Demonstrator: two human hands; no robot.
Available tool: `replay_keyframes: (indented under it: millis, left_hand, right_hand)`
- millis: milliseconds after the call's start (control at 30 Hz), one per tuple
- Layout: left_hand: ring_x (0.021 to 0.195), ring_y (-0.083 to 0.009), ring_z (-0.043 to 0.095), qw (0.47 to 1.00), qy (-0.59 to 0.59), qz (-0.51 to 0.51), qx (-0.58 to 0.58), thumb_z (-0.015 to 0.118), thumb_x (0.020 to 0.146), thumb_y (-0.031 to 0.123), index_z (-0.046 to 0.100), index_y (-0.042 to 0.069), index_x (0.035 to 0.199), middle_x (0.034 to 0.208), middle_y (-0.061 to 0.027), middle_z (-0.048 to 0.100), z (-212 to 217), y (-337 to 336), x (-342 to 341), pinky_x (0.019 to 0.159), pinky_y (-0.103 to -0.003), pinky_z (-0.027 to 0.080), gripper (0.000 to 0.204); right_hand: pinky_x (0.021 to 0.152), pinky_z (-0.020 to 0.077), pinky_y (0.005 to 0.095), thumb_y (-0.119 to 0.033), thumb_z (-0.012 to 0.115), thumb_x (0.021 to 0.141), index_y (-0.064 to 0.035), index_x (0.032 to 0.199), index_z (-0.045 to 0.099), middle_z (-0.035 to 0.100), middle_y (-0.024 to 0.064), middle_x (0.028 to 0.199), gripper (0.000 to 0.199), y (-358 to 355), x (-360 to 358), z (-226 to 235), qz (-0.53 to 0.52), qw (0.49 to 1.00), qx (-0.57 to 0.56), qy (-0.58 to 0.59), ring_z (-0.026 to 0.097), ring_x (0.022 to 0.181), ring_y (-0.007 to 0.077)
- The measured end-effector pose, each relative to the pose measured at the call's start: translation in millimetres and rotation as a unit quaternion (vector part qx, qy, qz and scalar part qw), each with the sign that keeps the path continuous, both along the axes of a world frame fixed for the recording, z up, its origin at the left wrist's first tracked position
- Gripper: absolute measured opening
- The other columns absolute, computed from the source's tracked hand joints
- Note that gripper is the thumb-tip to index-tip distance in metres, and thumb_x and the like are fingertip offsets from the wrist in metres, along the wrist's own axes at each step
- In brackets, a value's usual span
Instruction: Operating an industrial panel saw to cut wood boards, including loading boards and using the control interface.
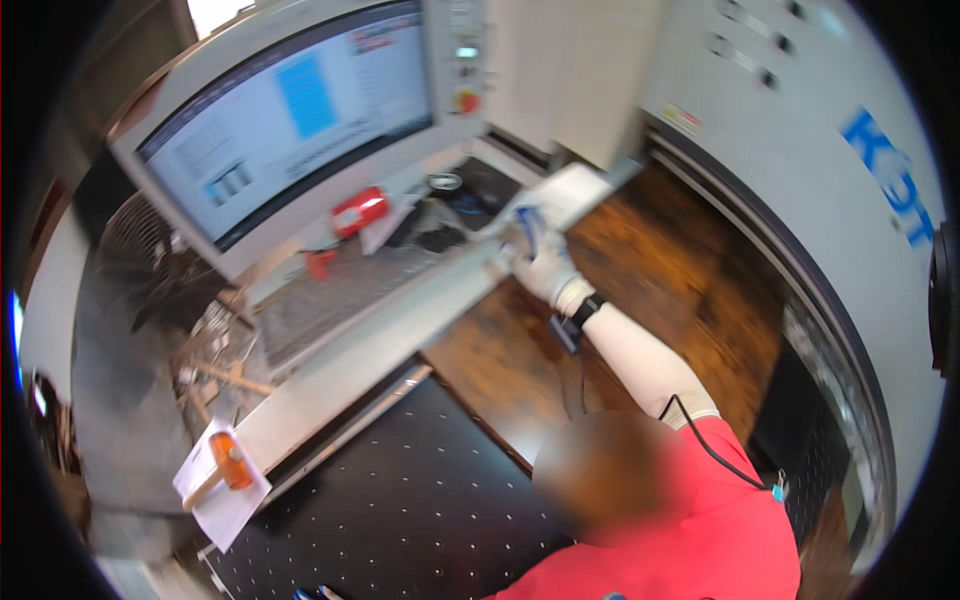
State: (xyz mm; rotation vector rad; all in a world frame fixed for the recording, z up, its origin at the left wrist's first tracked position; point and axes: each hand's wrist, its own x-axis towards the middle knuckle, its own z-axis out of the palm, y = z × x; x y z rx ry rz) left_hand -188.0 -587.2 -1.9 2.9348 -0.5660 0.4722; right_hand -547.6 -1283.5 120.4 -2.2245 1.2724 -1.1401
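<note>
R gloved hand (541,262) is at the pale console ledge (380,345), nr its R end, beside a brown surface (690,270); blurred, can't tell if spread or pinching; L hand (328,594) shows only fingertips at lower edge, nr black perforated board (400,480), pose can't tell; red cyl. (360,212) below screen (300,110); orange-headed mallet (232,460) on paper (232,515), far L.

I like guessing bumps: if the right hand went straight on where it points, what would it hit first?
The right hand would probably meet the black thing on the ledge first, though blur and unclear depth leave that unsure.
</note>
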Motion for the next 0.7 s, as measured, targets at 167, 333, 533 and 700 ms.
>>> replay_keyframes:
  millis: [167,333,533,700]
  left_hand:
    - [0.127,-0.0413,0.052,0.997,-0.008,-0.078,-0.025,0.065,0.092,0.052,0.058,0.002,0.131,0.136,-0.0229,0.056,-0.6,-18.0,-7.7,0.103,-0.056,0.043,0.064]
    - [0.133,-0.0397,0.047,0.994,0.017,-0.105,-0.001,0.065,0.091,0.057,0.059,0.005,0.132,0.140,-0.0221,0.053,-13.3,2.3,0.3,0.105,-0.057,0.040,0.067]
    - [0.126,-0.0372,0.054,0.806,0.395,-0.294,-0.328,0.064,0.099,0.032,0.057,-0.005,0.132,0.139,-0.0266,0.055,-14.4,-59.8,-59.7,0.109,-0.045,0.043,0.050]
    - [0.125,-0.0319,0.056,0.672,0.502,-0.466,-0.281,0.055,0.104,0.028,0.051,-0.008,0.139,0.138,-0.0247,0.057,117.8,-99.8,-278.8,0.112,-0.041,0.041,0.050]
  right_hand:
    - [0.118,0.0303,0.0503,-0.039,0.070,0.088,-0.0056,0.142,0.049,0.046,0.0232,0.149,0.067,231.7,-174.9,8.8,-0.043,0.992,0.037,0.115,0.040,0.140,0.0419]
    - [0.111,0.0384,0.0458,-0.021,0.072,0.086,-0.0028,0.134,0.055,0.056,0.0204,0.136,0.054,451.0,-315.1,-36.6,-0.387,0.922,0.029,-0.009,0.050,0.129,0.0381]
    - [0.107,0.0457,0.0324,-0.013,0.070,0.095,0.0025,0.135,0.054,0.059,0.0087,0.134,0.046,605.6,-424.2,-144.0,-0.478,0.741,0.158,-0.444,0.057,0.121,0.0177]
    - [0.106,0.0453,0.0322,-0.019,0.072,0.094,0.0015,0.135,0.056,0.063,0.0088,0.130,0.048,605.3,-486.5,-98.7,-0.531,0.737,0.055,-0.415,0.058,0.120,0.0176]
